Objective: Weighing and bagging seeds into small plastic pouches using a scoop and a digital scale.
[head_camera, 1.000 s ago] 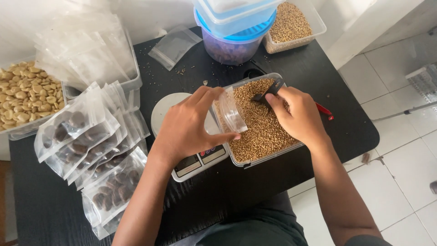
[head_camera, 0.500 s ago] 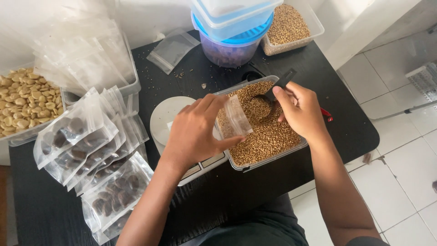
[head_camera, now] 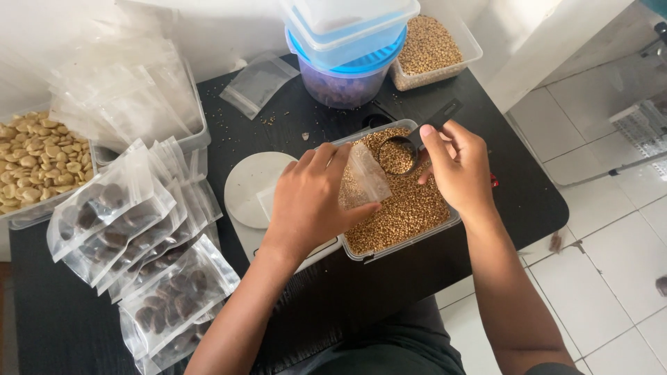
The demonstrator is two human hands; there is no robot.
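**Scoop and pouch over the seed tub**

The left hand (head_camera: 309, 201) grips a small clear pouch (head_camera: 365, 177), held upright above the near-left part of the seed tub (head_camera: 406, 208). The right hand (head_camera: 458, 167) is closed on the handle of a black scoop (head_camera: 406, 149), its seed-filled bowl just beside the pouch mouth. Left of the tub, a white scale (head_camera: 253, 187) rests on the black bench (head_camera: 528, 201).

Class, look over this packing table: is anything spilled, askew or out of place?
Yes. A few loose grains lie scattered on the black table, beside an empty bag, outside any container. Otherwise the left hand holds a small clear bag over the grain tub while the right hand holds a scoop.
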